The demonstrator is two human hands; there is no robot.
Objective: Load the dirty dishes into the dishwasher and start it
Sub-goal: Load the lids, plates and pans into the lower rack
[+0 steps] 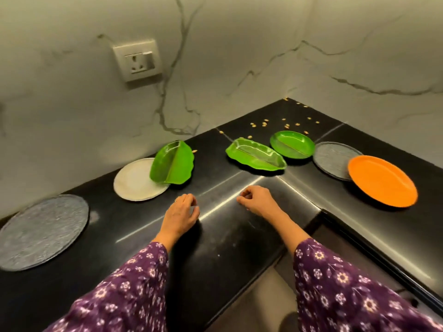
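Note:
Dishes lie spread over a black corner counter [227, 236]. A large grey plate [40, 232] sits at the left. A white plate [134, 182] has a green leaf-shaped dish [172, 162] leaning on its far edge. Further right lie a second green leaf dish [255, 156], a round green divided dish [292, 144], a small grey plate [332, 158] and an orange plate [382, 180] overlapping it. My left hand [181, 214] and my right hand [257, 200] hover over the counter's middle with fingers loosely curled, holding nothing. No dishwasher is in view.
Several small yellow seeds [266, 123] are scattered in the back corner of the counter. A wall socket [137, 59] sits on the marble wall at the left. The counter's inner edge runs diagonally at the lower right, with floor below.

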